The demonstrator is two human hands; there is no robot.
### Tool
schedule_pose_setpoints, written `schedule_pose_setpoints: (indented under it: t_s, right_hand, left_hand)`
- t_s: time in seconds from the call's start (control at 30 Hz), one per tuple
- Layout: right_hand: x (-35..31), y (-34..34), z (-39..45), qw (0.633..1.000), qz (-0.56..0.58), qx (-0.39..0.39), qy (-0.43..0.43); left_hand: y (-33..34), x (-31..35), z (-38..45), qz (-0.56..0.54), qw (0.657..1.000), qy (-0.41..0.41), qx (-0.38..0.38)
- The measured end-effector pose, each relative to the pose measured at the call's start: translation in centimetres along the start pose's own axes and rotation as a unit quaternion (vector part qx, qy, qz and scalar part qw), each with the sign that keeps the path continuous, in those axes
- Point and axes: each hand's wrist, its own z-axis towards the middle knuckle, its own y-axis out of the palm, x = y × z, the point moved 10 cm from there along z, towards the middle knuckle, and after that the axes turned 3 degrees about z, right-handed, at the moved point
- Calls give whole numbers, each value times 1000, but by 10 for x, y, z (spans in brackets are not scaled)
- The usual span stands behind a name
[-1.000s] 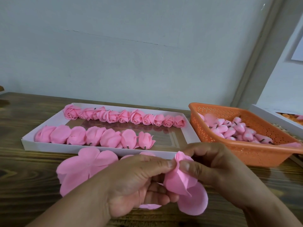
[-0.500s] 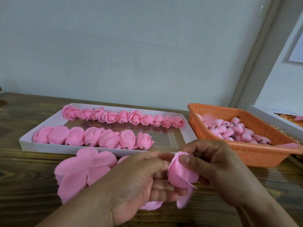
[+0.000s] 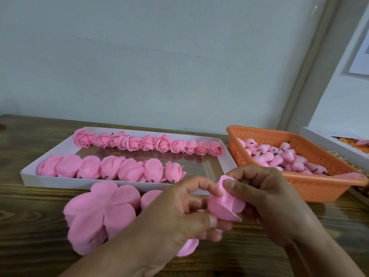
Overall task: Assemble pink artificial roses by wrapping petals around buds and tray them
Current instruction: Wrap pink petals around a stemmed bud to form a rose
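Head view: mid-wrap, tray roughly half full

Left hand (image 3: 179,208) and right hand (image 3: 265,196) each have a closed grip on the rose (image 3: 225,206) at 6 o'clock; white tray (image 3: 225,156) at 10 holds seventeen, loose petals (image 3: 99,212) and basket (image 3: 299,188) buds remain.

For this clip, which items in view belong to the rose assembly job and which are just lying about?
Job:
half-wrapped rose held by left hand and right hand
petal stack
white tray of finished roses
orange basket of buds

Lying about:
second white box, far right
paper on wall
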Motion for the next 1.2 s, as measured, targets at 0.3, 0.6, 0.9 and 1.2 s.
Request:
schedule_pose_setpoints:
  t_s: [0.3,0.6,0.9,1.2]
  right_hand:
    - [-2,-1,0,1000,-7,3,-14]
    - [-3,3,-1,1000,2,5,-14]
    - [-2,4,-1,1000,-6,6,-13]
    - [1,4,-2,1000,12,13,14]
  left_hand:
    - [-2,4,1,65,997,30,34]
    - [-5,-2,3,47,998,13,36]
    - [-8,6,0,71,995,39,66]
    - [-8,13,-1,117,992,40,29]
